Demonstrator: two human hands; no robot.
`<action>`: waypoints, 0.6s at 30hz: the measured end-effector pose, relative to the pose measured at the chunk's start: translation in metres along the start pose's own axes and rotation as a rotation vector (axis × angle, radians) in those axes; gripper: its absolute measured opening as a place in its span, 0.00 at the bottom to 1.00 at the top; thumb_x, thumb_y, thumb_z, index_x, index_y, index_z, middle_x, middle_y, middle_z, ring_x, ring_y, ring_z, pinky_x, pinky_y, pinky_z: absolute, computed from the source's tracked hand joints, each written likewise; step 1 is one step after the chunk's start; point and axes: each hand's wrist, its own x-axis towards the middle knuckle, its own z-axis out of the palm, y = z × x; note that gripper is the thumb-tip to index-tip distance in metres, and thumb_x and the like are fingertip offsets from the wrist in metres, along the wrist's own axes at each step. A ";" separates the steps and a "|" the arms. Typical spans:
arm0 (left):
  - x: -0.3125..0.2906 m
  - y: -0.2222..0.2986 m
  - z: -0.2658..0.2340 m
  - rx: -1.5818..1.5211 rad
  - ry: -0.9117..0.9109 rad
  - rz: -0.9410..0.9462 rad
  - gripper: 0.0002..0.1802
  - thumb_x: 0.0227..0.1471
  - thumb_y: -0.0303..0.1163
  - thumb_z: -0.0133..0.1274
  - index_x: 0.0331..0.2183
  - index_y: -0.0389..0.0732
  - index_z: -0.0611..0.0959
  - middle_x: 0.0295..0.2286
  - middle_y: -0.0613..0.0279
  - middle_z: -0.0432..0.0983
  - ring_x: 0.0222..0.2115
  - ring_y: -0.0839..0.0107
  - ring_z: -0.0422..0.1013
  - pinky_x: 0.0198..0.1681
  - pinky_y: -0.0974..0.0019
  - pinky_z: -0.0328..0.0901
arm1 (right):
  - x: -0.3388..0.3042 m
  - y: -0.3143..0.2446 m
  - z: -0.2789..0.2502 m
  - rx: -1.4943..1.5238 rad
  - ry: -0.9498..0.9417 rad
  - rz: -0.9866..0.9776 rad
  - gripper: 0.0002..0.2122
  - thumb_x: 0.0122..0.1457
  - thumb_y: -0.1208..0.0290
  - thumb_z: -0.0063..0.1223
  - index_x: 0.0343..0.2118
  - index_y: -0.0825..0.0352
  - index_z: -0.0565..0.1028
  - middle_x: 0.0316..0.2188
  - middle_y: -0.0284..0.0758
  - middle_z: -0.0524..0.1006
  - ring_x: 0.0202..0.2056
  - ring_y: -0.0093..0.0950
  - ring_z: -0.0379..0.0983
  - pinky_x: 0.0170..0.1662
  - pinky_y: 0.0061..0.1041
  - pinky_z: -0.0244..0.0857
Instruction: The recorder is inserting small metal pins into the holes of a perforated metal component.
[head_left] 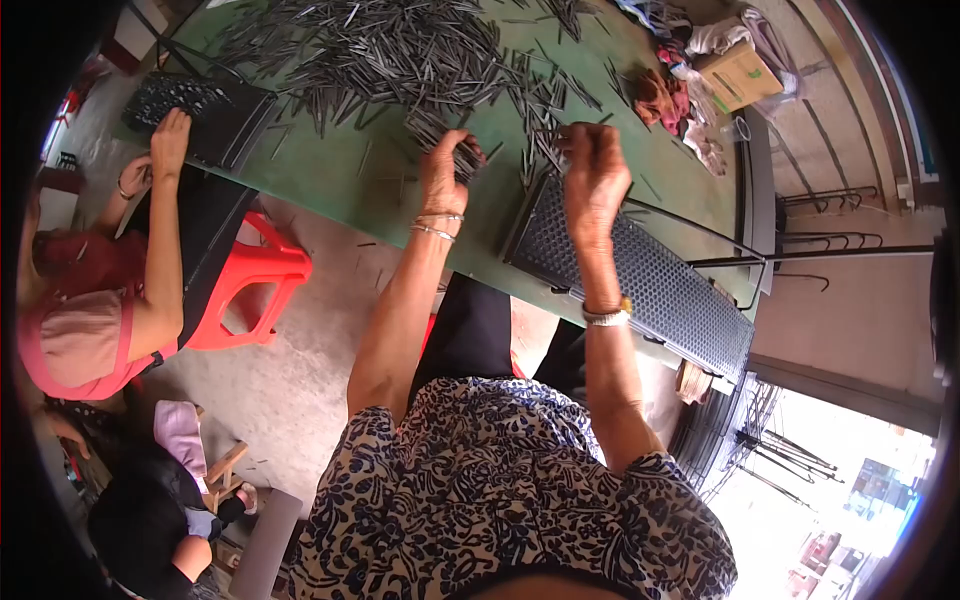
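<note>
Navy-patterned white shirt showing nearest | left hand clutching slim black strips, heap lying on green tabletop | right hand hovering by dark perforated panel, grasp indiscernible | slack grip risking spillage

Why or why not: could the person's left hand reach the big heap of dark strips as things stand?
Probably yes: the heap lies just beyond the left hand, with no barrier visible between, though its grip appears occupied by a bundle of strips.

Head-worn fisheye view, steeply downward
</note>
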 end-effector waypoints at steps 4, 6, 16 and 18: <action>-0.003 0.004 -0.002 -0.003 -0.004 0.011 0.06 0.45 0.26 0.56 0.24 0.38 0.75 0.21 0.63 0.71 0.22 0.71 0.67 0.26 0.64 0.66 | -0.004 -0.012 -0.037 -0.075 -0.052 0.057 0.06 0.61 0.74 0.46 0.32 0.72 0.71 0.26 0.35 0.78 0.27 0.20 0.74 0.34 0.19 0.66; -0.004 -0.001 -0.001 -0.072 -0.042 -0.018 0.06 0.44 0.28 0.57 0.23 0.38 0.76 0.19 0.63 0.71 0.20 0.71 0.68 0.24 0.64 0.66 | -0.009 -0.010 -0.044 -0.253 -0.098 -0.006 0.06 0.60 0.75 0.47 0.33 0.72 0.72 0.26 0.35 0.77 0.26 0.21 0.75 0.33 0.19 0.66; -0.031 -0.005 0.015 -0.213 -0.169 -0.156 0.07 0.47 0.24 0.55 0.26 0.39 0.71 0.22 0.64 0.67 0.24 0.72 0.64 0.29 0.65 0.64 | -0.019 0.029 -0.050 -0.478 -0.185 -0.137 0.04 0.58 0.75 0.48 0.33 0.69 0.72 0.22 0.37 0.77 0.22 0.26 0.75 0.28 0.25 0.67; -0.036 -0.005 0.016 -0.229 -0.167 -0.167 0.07 0.47 0.24 0.54 0.26 0.38 0.71 0.22 0.64 0.67 0.24 0.72 0.63 0.30 0.65 0.64 | -0.021 0.032 -0.046 -0.499 -0.183 -0.191 0.03 0.57 0.75 0.49 0.32 0.68 0.73 0.20 0.37 0.76 0.21 0.28 0.74 0.27 0.26 0.66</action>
